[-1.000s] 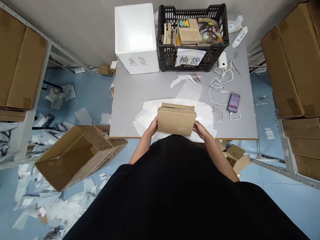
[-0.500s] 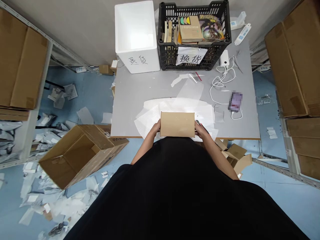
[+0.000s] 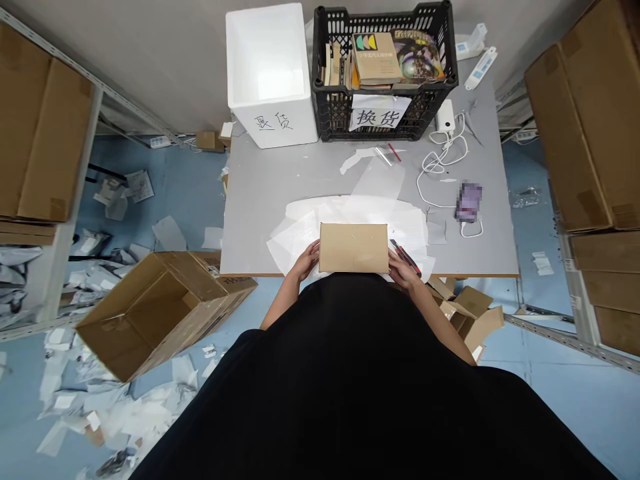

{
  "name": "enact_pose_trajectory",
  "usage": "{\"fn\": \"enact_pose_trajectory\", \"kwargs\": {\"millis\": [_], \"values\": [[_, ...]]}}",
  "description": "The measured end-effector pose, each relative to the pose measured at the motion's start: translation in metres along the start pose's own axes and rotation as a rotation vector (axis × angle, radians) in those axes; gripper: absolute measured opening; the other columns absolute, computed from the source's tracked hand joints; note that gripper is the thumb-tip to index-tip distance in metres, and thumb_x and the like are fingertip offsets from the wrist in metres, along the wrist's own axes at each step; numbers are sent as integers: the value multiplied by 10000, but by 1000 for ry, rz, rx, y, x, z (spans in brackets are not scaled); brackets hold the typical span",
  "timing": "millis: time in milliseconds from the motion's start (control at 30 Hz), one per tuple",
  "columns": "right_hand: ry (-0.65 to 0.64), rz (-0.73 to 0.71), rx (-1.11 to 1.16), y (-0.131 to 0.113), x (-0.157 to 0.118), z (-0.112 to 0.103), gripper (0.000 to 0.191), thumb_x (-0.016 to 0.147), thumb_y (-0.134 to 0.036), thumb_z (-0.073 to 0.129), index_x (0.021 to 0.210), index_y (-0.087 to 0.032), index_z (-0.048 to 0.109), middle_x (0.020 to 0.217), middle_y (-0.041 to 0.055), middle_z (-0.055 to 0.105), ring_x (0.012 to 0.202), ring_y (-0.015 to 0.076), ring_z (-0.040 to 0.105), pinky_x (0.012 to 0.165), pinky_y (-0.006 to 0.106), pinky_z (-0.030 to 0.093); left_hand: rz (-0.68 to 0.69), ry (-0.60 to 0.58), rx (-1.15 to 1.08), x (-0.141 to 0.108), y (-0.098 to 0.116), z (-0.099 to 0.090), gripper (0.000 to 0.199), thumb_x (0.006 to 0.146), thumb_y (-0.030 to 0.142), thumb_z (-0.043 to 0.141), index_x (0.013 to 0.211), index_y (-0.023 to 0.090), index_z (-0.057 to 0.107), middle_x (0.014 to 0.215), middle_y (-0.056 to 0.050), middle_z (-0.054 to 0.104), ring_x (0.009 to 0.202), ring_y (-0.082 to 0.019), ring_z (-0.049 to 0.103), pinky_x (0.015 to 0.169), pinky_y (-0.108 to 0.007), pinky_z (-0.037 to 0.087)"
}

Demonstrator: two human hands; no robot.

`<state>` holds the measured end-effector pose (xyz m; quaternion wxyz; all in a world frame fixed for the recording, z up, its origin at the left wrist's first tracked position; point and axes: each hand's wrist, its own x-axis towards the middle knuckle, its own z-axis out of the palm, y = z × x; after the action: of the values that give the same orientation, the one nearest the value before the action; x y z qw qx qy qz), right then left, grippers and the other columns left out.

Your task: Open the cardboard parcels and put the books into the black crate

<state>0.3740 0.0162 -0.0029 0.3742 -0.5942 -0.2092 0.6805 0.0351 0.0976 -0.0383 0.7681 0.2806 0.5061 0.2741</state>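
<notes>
A small closed cardboard box is at the table's front edge, against the front of my black top. My left hand is at its left side, with the fingers pressed to the cardboard. On the opposite side my right hand grips the box, its fingers partly hidden. A red and black utility knife lies just beyond my right hand, on white sheets spread under and around the box.
At the back of the grey table stand a white foam bin and a black crate of books. To the right lie a phone and white cables. A large open carton and paper litter occupy the floor at left.
My hands have shifted slightly down along the box sides, and more of the utility knife shows beside my right hand. The box stays in nearly the same place.
</notes>
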Motion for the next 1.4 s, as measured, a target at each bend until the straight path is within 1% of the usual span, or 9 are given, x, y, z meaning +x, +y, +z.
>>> {"fn": "enact_pose_trajectory", "kwargs": {"millis": [167,333,467,567,667,833,1033,1167,1400], "values": [[-9,28,20,6,-1,4,555,822,-411,690,1366,-329,615,1181,11,738,1041,201,671,836,309,551,-23,-73,-22,-9,-6,11,806,755,210,682,1518,332,451,1543,-35,535,1327,-223,580,1162,-414,431],[51,25,-60,-2,6,10,402,906,-514,564,1257,-341,660,1115,6,748,1049,189,673,832,301,556,31,10,115,-10,8,39,555,899,444,546,1438,311,539,1489,-30,588,1301,-211,587,1096,-376,475],[167,-89,-68,-24,12,12,344,954,-495,502,1152,-289,695,1068,2,757,1063,182,670,884,292,549,-17,124,283,-9,31,52,502,927,505,458,1339,253,596,1392,-61,659,1250,-227,610,1061,-379,480],[247,-46,-113,-49,11,10,326,946,-491,563,1055,-225,716,954,23,764,968,187,695,856,290,566,-74,110,419,-11,51,53,471,913,509,459,1282,264,617,1316,-75,694,1155,-243,647,1005,-407,503],[259,67,-196,-70,7,9,406,932,-562,607,941,-170,714,859,79,752,806,200,710,730,303,601,-133,99,513,-9,68,49,435,868,492,497,1178,235,662,1224,-119,716,996,-265,690,900,-421,543],[240,187,-230,-86,6,9,462,924,-596,629,919,-138,688,771,116,730,627,202,696,606,345,634,-196,198,584,-1,81,42,397,836,512,550,948,154,680,1067,-194,735,848,-300,712,790,-421,567],[240,251,-204,-80,19,3,373,944,-486,637,931,-118,700,692,116,718,557,207,693,558,351,632,-217,263,548,2,79,37,455,833,600,590,890,157,677,936,-190,755,910,-342,723,787,-421,573],[256,252,-195,-68,31,0,299,931,-423,655,941,-129,709,704,98,730,558,194,686,554,328,620,-213,266,541,4,68,36,499,860,641,552,877,160,682,966,-186,753,900,-332,723,803,-426,565],[334,122,-151,-47,30,-2,183,931,-289,611,933,-150,730,820,76,749,658,130,686,674,247,597,28,318,509,4,48,42,529,905,660,484,1003,199,722,1196,-122,738,1166,-300,641,977,-405,507]]}}
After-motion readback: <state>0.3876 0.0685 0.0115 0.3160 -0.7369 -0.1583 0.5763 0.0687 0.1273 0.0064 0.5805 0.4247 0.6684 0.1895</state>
